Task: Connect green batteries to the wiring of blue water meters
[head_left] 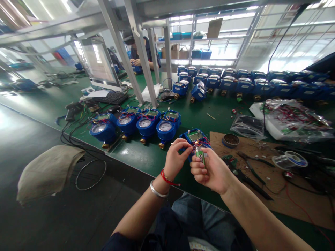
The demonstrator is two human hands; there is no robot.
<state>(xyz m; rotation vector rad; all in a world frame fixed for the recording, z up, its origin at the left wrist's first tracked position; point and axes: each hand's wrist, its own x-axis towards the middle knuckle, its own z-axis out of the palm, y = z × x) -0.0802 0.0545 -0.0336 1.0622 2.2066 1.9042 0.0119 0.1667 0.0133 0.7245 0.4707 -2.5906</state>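
Note:
My right hand (209, 170) is closed around a green lighter (200, 155) with a metal top, held upright. A small orange glow shows just above it, among thin red wires (203, 143). My left hand (179, 155) pinches thin wires beside the lighter's top, its thumb and forefinger pressed together. Directly beyond both hands lies an open blue water meter (187, 134) with a small display (195, 136); its lower part is hidden behind my hands. To the left stand several similar blue water meters (165, 129) with round dials and wires on top.
A cardboard sheet (300, 198) on the right carries pliers (251, 167), a solder spool (289, 159) and a round tin (230, 140). Bagged circuit boards (295, 120) lie behind. Rows of blue meters (244, 84), a monitor (99, 64) and a co-worker (146, 52) are farther back.

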